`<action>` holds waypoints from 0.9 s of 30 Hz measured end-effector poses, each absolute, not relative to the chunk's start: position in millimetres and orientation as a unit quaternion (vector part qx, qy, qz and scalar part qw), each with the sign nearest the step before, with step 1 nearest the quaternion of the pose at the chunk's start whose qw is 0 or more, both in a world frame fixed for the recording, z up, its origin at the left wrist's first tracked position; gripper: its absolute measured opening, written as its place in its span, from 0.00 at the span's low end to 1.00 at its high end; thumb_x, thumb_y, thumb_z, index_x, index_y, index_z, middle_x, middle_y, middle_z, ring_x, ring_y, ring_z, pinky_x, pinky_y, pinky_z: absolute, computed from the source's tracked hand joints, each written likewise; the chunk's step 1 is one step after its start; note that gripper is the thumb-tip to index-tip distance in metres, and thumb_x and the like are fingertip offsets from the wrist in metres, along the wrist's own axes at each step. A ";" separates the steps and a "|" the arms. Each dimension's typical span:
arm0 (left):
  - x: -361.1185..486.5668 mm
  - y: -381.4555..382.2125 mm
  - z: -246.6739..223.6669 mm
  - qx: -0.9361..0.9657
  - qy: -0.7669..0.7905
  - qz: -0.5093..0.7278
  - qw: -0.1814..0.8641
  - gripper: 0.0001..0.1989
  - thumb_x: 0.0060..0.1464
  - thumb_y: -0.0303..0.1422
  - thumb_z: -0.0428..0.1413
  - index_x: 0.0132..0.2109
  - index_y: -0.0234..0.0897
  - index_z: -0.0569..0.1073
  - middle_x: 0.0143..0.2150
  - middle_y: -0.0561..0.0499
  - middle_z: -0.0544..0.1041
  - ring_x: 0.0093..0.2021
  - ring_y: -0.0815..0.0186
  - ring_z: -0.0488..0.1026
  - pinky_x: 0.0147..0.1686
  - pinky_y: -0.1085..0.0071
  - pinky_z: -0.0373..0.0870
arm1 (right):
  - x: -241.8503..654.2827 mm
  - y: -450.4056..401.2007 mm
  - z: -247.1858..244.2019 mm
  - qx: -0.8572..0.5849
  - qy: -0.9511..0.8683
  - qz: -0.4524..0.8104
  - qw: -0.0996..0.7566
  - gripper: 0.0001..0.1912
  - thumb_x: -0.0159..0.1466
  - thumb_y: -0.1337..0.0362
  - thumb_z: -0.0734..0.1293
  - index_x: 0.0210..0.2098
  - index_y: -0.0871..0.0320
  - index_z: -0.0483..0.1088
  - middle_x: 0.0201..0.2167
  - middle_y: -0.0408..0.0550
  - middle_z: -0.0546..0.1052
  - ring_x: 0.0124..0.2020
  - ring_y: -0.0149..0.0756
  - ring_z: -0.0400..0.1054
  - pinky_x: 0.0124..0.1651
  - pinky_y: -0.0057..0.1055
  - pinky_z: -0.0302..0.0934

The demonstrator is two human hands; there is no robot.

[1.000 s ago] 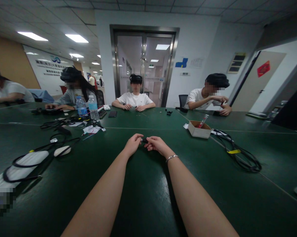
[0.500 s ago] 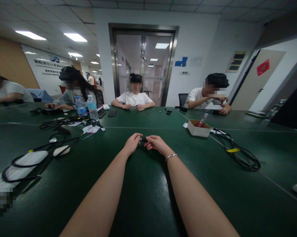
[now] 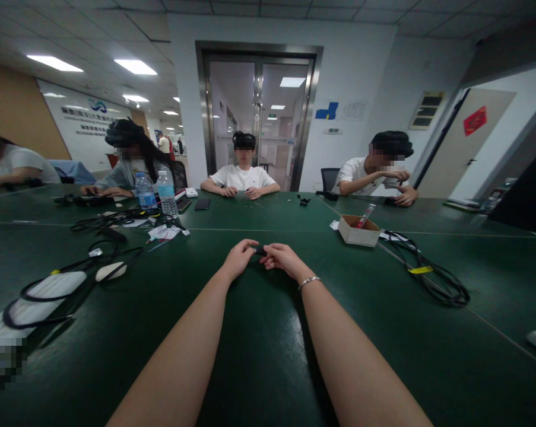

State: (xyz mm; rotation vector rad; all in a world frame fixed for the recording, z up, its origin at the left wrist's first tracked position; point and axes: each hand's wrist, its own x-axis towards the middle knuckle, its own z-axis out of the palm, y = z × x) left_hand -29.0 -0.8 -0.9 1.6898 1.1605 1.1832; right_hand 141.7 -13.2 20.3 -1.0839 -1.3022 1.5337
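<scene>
A small black object [image 3: 259,251] is held between my two hands, just above the green table [image 3: 259,332]. My left hand [image 3: 240,260] has its fingers closed at the object's left end. The fingers of my right hand [image 3: 284,261] pinch its right end, and a silver bracelet [image 3: 309,281] circles that wrist. What exactly the object is cannot be made out, as the fingertips cover part of it.
An open box [image 3: 359,236] and a coiled black cable [image 3: 441,284] lie to the right. Bottles [image 3: 167,196], cables, papers and a white power strip [image 3: 49,296] are on the left. Several people sit around the table's far side.
</scene>
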 end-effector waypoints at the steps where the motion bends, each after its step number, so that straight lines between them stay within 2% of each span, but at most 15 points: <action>1: -29.3 -0.8 -1.1 0.664 0.456 0.464 0.370 0.15 0.50 0.31 0.50 0.45 0.36 0.73 0.31 0.50 0.71 0.32 0.67 0.67 0.32 0.72 0.64 | 141.7 -13.0 20.2 -0.433 -0.517 0.610 0.415 0.07 0.67 0.68 0.63 0.33 0.65 0.66 0.24 0.54 0.77 0.17 0.28 0.69 0.23 0.21 0.68; 6: -30.4 -2.8 0.0 0.675 0.453 0.478 0.332 0.15 0.48 0.28 0.53 0.44 0.36 0.74 0.38 0.48 0.72 0.36 0.66 0.69 0.39 0.70 0.65 | 141.8 -14.0 20.6 -0.430 -0.517 0.610 0.419 0.09 0.67 0.67 0.63 0.31 0.64 0.65 0.23 0.53 0.77 0.17 0.27 0.68 0.23 0.21 0.68; 12: -30.9 -3.9 1.9 0.681 0.450 0.477 0.327 0.15 0.46 0.28 0.55 0.44 0.36 0.74 0.39 0.48 0.73 0.33 0.68 0.69 0.38 0.71 0.66 | 141.4 -16.7 23.0 -0.433 -0.524 0.603 0.417 0.12 0.67 0.62 0.63 0.31 0.63 0.63 0.21 0.54 0.76 0.16 0.29 0.68 0.21 0.22 0.67; 14: -30.3 -4.2 2.5 0.673 0.447 0.483 0.339 0.14 0.47 0.30 0.55 0.43 0.36 0.74 0.37 0.48 0.73 0.33 0.68 0.69 0.36 0.72 0.66 | 141.1 -17.2 23.8 -0.436 -0.524 0.602 0.416 0.11 0.67 0.61 0.63 0.32 0.64 0.64 0.21 0.54 0.76 0.16 0.29 0.68 0.20 0.22 0.66; 19: -27.2 -6.2 4.6 0.645 0.446 0.471 0.404 0.15 0.55 0.39 0.48 0.43 0.34 0.72 0.27 0.52 0.69 0.25 0.71 0.64 0.26 0.74 0.62 | 140.4 -17.6 24.8 -0.442 -0.524 0.602 0.410 0.11 0.69 0.64 0.61 0.32 0.64 0.64 0.21 0.54 0.76 0.17 0.29 0.68 0.22 0.22 0.67; 22: -26.6 -5.6 3.6 0.640 0.448 0.469 0.413 0.14 0.53 0.36 0.50 0.44 0.35 0.72 0.29 0.52 0.70 0.25 0.71 0.64 0.26 0.75 0.61 | 140.4 -17.3 24.5 -0.441 -0.527 0.600 0.409 0.10 0.68 0.66 0.61 0.32 0.65 0.65 0.22 0.54 0.77 0.17 0.29 0.69 0.23 0.22 0.67; 27: -27.6 -3.1 1.1 0.641 0.443 0.461 0.425 0.15 0.54 0.38 0.48 0.44 0.36 0.72 0.25 0.54 0.68 0.24 0.70 0.63 0.25 0.75 0.59 | 141.0 -17.2 24.2 -0.436 -0.527 0.603 0.411 0.09 0.68 0.68 0.61 0.31 0.65 0.66 0.23 0.54 0.77 0.18 0.28 0.69 0.23 0.22 0.68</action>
